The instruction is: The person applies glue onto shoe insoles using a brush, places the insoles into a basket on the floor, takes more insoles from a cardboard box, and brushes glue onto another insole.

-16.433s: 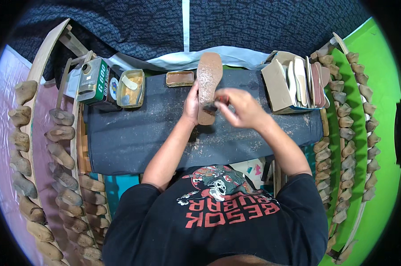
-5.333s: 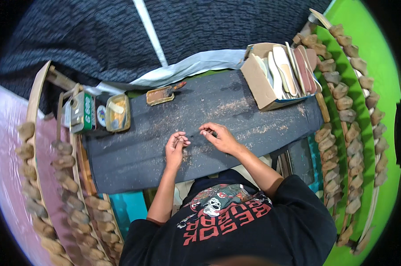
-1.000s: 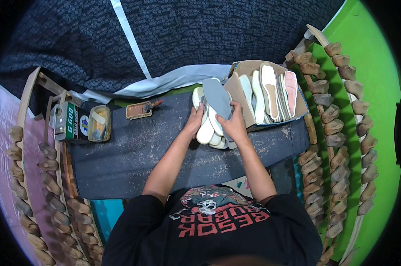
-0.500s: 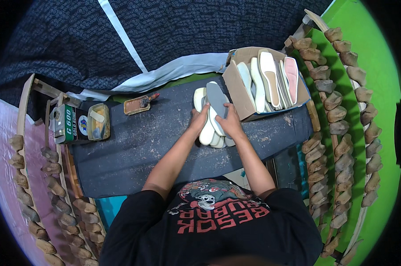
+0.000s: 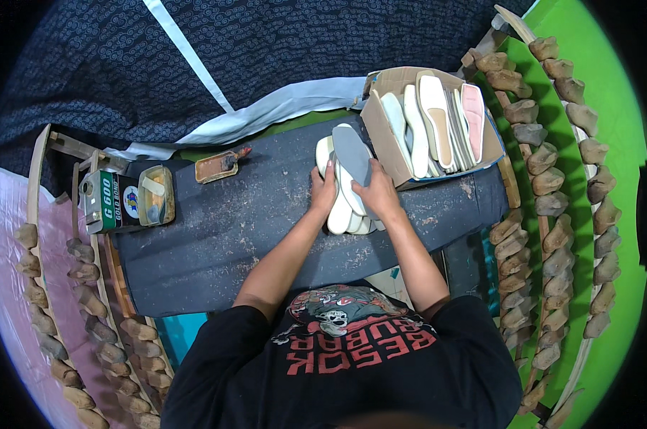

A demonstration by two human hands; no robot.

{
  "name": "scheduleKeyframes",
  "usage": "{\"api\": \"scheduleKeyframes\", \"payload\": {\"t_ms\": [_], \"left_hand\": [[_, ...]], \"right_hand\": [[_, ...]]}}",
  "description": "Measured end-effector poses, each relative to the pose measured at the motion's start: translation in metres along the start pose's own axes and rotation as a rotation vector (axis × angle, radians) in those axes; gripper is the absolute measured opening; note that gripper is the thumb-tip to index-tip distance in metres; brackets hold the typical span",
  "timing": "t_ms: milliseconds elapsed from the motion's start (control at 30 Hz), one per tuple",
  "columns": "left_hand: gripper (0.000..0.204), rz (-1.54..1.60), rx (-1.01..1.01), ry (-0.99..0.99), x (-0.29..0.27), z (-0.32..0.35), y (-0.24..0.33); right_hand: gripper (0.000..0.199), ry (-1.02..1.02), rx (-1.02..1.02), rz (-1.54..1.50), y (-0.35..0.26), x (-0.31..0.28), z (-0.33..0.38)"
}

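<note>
A grey insole [image 5: 351, 151] lies on top of a loose stack of white insoles [image 5: 339, 217] over the dark-covered table, toes pointing away from me. My left hand [image 5: 323, 191] closes on the left edge of the white insoles, with its fingers pointing up along them. My right hand [image 5: 380, 193] grips the right edge of the grey insole, its thumb lying across the top. Lower insoles fan out below and between my hands, partly covered. Just right of them stands a cardboard box [image 5: 382, 140] filled with upright insoles, white, tan and pink.
A rectangular metal can [image 5: 106, 202] and a plastic tub [image 5: 157, 196] stand at the table's left. A small tray with a brush [image 5: 216, 167] lies behind. Racks of wooden shoe lasts [image 5: 543, 183] line both sides. Scraps litter the table cloth [image 5: 216, 250].
The view has shifted slightly. My right hand has moved a little rightward and down along the grey insole, and the lower insoles show a bit differently spread. Both hands keep their hold.
</note>
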State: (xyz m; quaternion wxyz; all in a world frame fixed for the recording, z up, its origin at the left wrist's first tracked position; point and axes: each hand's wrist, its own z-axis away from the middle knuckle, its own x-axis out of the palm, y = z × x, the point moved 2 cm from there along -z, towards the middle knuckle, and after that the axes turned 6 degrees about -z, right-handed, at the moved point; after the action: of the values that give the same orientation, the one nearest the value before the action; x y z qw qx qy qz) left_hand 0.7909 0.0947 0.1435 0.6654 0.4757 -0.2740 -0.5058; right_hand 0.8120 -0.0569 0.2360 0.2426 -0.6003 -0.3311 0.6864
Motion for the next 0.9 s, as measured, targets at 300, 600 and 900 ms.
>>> {"api": "scheduleKeyframes", "payload": {"t_ms": [300, 600, 900], "left_hand": [[0.072, 0.139, 0.199, 0.152, 0.034, -0.012, -0.022], [0.073, -0.379, 0.323, 0.261, 0.021, -0.002, -0.011], [0.055, -0.484, 0.401, 0.197, 0.003, 0.025, -0.003]], "right_hand": [[0.068, -0.229, 0.119, 0.354, -0.02, -0.02, -0.007], [0.068, -0.101, -0.042, 0.349, -0.013, -0.019, 0.014], [0.07, -0.142, -0.029, 0.446, -0.018, -0.019, 0.023]]}}
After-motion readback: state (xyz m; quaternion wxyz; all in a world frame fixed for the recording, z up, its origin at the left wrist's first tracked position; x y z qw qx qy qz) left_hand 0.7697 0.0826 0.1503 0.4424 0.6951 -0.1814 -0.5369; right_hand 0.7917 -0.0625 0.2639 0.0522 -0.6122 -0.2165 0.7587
